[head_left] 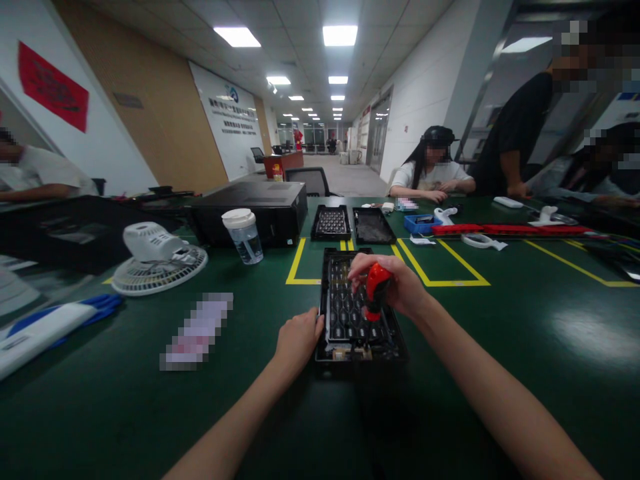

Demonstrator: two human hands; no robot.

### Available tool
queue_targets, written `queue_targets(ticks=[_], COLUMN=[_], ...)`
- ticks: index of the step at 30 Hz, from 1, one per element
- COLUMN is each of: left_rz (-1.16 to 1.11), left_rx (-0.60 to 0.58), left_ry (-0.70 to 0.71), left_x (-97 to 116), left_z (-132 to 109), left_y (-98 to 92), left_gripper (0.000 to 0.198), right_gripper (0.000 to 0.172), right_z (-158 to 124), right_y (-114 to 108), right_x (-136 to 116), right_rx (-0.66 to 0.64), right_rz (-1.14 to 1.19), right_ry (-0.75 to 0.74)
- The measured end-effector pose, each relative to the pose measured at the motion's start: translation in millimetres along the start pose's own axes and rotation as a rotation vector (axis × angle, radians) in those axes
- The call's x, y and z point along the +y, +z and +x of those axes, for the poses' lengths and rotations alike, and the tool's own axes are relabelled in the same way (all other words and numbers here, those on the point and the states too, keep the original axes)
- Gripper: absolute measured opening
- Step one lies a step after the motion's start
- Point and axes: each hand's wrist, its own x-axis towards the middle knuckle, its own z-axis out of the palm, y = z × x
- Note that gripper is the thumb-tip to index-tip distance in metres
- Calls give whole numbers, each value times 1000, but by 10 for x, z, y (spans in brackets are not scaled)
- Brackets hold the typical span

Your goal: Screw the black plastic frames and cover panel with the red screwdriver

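Note:
In front of me on the green table lies a black rectangular case [350, 313] with rows of small rounded shapes inside and a yellowish strip at its near end. My left hand [299, 337] holds the case by its left wall, fingers curled in. Above the case, my right hand [393, 280] is wrapped round a red and black screwdriver handle [377, 290]. The handle stands nearly upright, and its tip is hard to make out against the dark case.
Beyond are a second black case [331, 222] and a black tray [373, 225]. Left stand a clear cup [243, 237], a white fan [160, 260] and a large black box [255, 207]. A blue bin [419, 223] sits right, near a seated person [433, 170]. Yellow tape [303, 281] marks the table.

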Motion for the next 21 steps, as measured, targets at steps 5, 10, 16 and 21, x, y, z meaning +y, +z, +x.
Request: queue_targets(ticks=[5,10,16,21], left_rz=[7,13,15,14], left_rx=[-1,7,23,35], left_ry=[0,4,14,26], left_x=[-3,3,-10,-20], left_z=[0,-13,-11,-2], left_y=[13,-7,6,30], left_gripper=[39,37,36,36], right_gripper=[39,33,28,28], right_z=[-2,-32,-26,-25], right_y=[-30,-85,-101,-102], right_x=[12,47,55,48], right_rx=[-81,-54,-44,-52], right_rz=[252,288,284,266], right_ry=[67,133,86,66])
